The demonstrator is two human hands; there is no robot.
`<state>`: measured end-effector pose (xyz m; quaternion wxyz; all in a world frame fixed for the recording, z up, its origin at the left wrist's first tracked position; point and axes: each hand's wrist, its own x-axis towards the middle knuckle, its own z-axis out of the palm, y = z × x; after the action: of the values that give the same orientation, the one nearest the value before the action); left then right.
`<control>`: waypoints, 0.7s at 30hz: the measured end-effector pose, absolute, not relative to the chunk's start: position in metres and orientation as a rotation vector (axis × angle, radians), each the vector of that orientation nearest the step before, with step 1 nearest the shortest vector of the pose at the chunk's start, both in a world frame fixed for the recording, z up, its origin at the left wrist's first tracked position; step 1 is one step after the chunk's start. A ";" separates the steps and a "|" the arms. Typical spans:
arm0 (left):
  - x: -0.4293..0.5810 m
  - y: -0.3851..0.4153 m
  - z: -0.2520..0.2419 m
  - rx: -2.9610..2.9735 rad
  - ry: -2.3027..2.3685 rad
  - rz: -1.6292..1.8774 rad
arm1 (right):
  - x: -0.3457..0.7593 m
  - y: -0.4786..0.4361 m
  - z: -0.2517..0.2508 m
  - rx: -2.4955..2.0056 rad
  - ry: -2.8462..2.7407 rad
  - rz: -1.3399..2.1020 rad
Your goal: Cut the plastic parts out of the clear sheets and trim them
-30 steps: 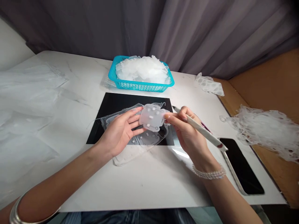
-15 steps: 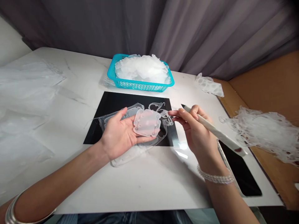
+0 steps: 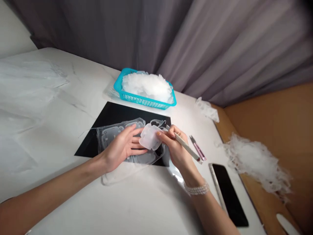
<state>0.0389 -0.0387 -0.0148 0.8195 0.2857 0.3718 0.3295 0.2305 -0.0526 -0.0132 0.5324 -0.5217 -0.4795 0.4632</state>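
My left hand lies palm up over a black mat, its fingers under a small translucent white square piece. My right hand pinches the right edge of that piece while also holding a white pen-like tool that points back to the right. A clear plastic sheet with moulded outlines lies on the mat beneath both hands.
A turquoise basket heaped with white translucent pieces stands behind the mat. Small pink snips and a dark phone lie to the right. White offcut heaps rest on the brown surface at right. Grey curtain behind.
My right hand has come back to the square piece and pinched its edge. The left fingers have curled slightly under it. The view has tilted and shifted left.
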 end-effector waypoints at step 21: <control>0.009 0.005 -0.061 2.348 1.572 0.754 | 0.291 0.064 -0.006 -1.616 -1.500 0.163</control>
<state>0.0088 0.0054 -0.0614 0.1084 0.7982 0.5343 0.2562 0.2907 0.0639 -0.0064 0.4487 -0.6534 -0.6061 0.0661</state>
